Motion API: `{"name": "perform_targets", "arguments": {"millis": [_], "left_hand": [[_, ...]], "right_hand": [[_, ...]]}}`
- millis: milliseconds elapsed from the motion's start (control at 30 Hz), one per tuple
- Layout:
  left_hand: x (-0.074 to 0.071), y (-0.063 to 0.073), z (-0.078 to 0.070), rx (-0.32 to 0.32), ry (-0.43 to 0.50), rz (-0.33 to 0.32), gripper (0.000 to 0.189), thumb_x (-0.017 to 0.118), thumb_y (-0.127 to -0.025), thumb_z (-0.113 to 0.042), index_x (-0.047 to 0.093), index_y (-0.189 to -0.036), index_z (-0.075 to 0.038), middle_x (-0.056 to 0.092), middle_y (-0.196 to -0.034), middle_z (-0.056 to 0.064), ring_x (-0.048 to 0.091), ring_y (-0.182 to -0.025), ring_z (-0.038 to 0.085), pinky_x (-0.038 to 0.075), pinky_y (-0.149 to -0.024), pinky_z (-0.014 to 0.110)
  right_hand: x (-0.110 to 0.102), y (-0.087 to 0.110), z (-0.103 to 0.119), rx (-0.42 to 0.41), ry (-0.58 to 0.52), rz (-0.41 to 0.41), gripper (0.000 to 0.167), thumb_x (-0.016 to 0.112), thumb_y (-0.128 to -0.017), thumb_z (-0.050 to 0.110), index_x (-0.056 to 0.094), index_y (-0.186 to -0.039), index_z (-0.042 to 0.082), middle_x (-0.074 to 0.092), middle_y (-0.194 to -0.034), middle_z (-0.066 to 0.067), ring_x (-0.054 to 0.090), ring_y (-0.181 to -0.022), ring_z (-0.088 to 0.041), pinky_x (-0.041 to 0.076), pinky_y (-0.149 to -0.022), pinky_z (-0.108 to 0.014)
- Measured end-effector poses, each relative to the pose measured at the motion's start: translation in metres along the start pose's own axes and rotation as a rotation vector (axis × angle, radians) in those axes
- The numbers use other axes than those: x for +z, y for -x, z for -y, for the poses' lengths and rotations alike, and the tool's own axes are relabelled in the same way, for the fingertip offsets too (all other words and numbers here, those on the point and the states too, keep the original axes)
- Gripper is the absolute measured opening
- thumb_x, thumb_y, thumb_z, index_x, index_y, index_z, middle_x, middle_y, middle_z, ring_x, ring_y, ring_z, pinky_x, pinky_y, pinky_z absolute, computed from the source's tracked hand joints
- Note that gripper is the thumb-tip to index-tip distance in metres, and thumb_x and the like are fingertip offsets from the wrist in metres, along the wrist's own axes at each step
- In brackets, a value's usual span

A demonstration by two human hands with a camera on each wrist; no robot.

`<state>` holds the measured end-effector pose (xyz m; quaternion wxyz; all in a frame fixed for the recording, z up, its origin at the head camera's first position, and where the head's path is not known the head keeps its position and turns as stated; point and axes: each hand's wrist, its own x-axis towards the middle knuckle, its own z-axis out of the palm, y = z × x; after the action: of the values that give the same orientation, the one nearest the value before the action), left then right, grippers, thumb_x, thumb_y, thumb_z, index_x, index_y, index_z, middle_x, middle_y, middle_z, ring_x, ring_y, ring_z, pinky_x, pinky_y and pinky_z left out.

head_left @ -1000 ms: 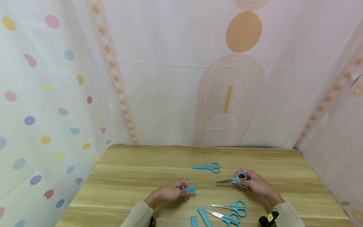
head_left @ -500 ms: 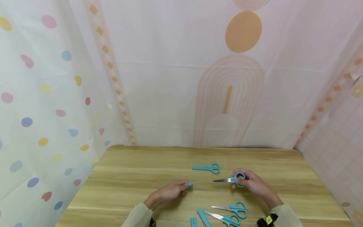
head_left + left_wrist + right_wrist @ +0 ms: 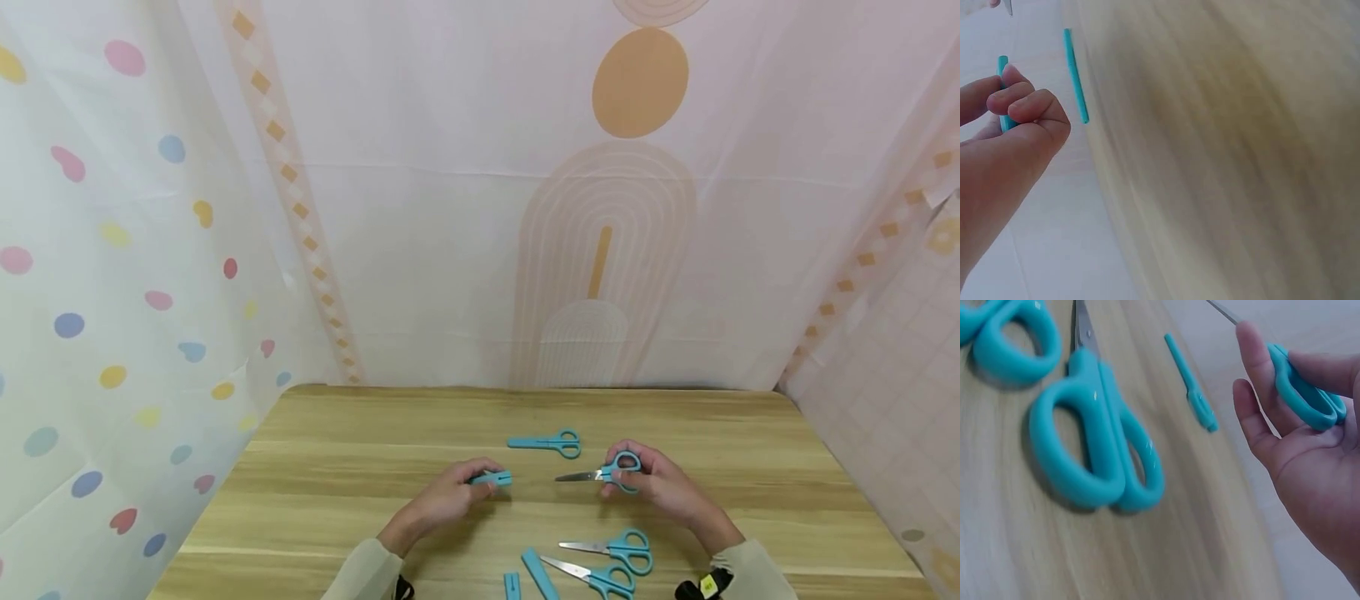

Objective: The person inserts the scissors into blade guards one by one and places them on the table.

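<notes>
My left hand (image 3: pixel 438 502) pinches a small turquoise scissor sheath (image 3: pixel 498 478) between thumb and fingers, its slotted end facing right. Across a short gap, my right hand (image 3: pixel 671 492) grips turquoise-handled scissors (image 3: pixel 607 473) by the finger loops. Their metal blades are together and point left, toward the sheath. In the left wrist view, curled fingers hide much of the held sheath (image 3: pixel 1003 64). The right wrist view has the handles of the held scissors (image 3: pixel 1291 394) between thumb and fingers. Just behind both hands lies a sheathed pair of scissors (image 3: pixel 532 443).
Nearer me on the wooden table (image 3: pixel 337 467) lie two bare-bladed scissors, one (image 3: pixel 630 550) just behind the other (image 3: pixel 603 577). Left of them are two loose sheaths, a long one (image 3: pixel 540 573) and one partly cut off by the frame edge (image 3: pixel 512 586). A curtain (image 3: pixel 420 275) hangs behind.
The left hand has risen slightly away from me and turned the sheath, so its slotted end shows. My right hand has brought the scissors a little to the left.
</notes>
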<state>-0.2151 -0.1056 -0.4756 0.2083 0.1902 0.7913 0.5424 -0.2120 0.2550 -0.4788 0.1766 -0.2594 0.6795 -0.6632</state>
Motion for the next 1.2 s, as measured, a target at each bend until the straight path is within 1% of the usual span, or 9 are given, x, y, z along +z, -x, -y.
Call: {"name": "perform_targets", "arguments": {"millis": [233,333,500,533,633,700,767,967,1200], "left_hand": [[-0.006,-0.003,-0.006,0.0,0.056,0.005,0.026,0.049,-0.104,-0.014,0.061,-0.126,-0.008,0.063,-0.109,0.017,0.056,-0.1,0.025,0.049,-0.086,0.04],[-0.008,-0.003,-0.008,0.013,0.075,0.009,0.026,0.051,-0.103,-0.015,0.061,-0.126,-0.007,0.063,-0.11,0.018,0.059,-0.103,0.027,0.052,-0.089,0.042],[-0.01,-0.002,-0.01,0.034,0.094,0.025,0.024,0.054,-0.103,-0.016,0.062,-0.122,-0.005,0.065,-0.109,0.019,0.062,-0.106,0.03,0.051,-0.096,0.047],[-0.011,-0.003,-0.011,0.037,0.087,0.022,0.023,0.054,-0.103,-0.017,0.063,-0.121,-0.005,0.066,-0.108,0.019,0.062,-0.104,0.029,0.052,-0.095,0.045],[-0.011,-0.003,-0.015,0.053,0.052,0.002,0.024,0.055,-0.102,-0.019,0.064,-0.121,-0.007,0.066,-0.103,0.017,0.059,-0.085,0.018,0.052,-0.077,0.031],[-0.011,-0.004,-0.018,0.068,0.026,-0.016,0.024,0.055,-0.102,-0.019,0.064,-0.121,-0.008,0.066,-0.098,0.015,0.05,-0.072,0.012,0.044,-0.064,0.023],[-0.01,-0.004,-0.022,0.076,0.013,-0.026,0.024,0.056,-0.102,-0.02,0.064,-0.122,-0.009,0.066,-0.095,0.012,0.041,-0.065,0.01,0.035,-0.057,0.02],[-0.006,-0.003,-0.029,0.083,0.03,-0.026,0.024,0.057,-0.101,-0.019,0.065,-0.121,-0.009,0.065,-0.095,0.012,0.043,-0.068,0.01,0.035,-0.058,0.02],[-0.003,-0.003,-0.035,0.089,0.035,-0.025,0.023,0.056,-0.102,-0.019,0.065,-0.121,-0.01,0.065,-0.094,0.011,0.042,-0.07,0.01,0.035,-0.059,0.02]], "right_hand": [[0.006,-0.004,0.008,-0.041,0.012,-0.029,0.021,0.048,-0.104,0.01,0.044,-0.118,-0.006,0.067,-0.091,-0.007,0.067,-0.089,-0.021,0.049,-0.088,-0.03],[0.007,-0.005,0.011,-0.052,-0.009,-0.045,0.018,0.049,-0.104,0.011,0.046,-0.119,0.0,0.064,-0.089,-0.006,0.065,-0.085,-0.019,0.051,-0.083,-0.032],[0.008,-0.005,0.013,-0.081,-0.06,-0.035,0.013,0.046,-0.105,0.009,0.045,-0.118,0.006,0.063,-0.089,-0.004,0.062,-0.083,-0.016,0.052,-0.081,-0.032],[0.009,-0.005,0.014,-0.083,-0.07,-0.031,0.012,0.045,-0.106,0.009,0.045,-0.117,0.007,0.063,-0.089,-0.003,0.062,-0.082,-0.016,0.051,-0.081,-0.032],[0.011,-0.006,0.017,-0.091,-0.076,-0.028,0.011,0.043,-0.106,0.009,0.044,-0.117,0.008,0.063,-0.088,-0.001,0.061,-0.081,-0.014,0.051,-0.081,-0.031],[0.013,-0.006,0.02,-0.092,-0.063,-0.035,0.011,0.043,-0.106,0.01,0.043,-0.117,0.005,0.064,-0.088,0.0,0.061,-0.081,-0.012,0.051,-0.08,-0.031],[0.016,-0.007,0.023,-0.098,-0.041,-0.042,0.014,0.043,-0.106,0.01,0.041,-0.117,0.002,0.065,-0.088,0.001,0.061,-0.08,-0.011,0.051,-0.079,-0.03],[0.023,-0.006,0.031,-0.118,-0.006,-0.053,0.017,0.044,-0.106,0.009,0.039,-0.116,-0.004,0.067,-0.092,0.001,0.059,-0.078,-0.01,0.051,-0.077,-0.029],[0.028,-0.006,0.035,-0.111,-0.005,-0.089,0.012,0.045,-0.106,0.009,0.042,-0.115,0.001,0.069,-0.097,0.002,0.058,-0.076,-0.007,0.05,-0.071,-0.026]]}}
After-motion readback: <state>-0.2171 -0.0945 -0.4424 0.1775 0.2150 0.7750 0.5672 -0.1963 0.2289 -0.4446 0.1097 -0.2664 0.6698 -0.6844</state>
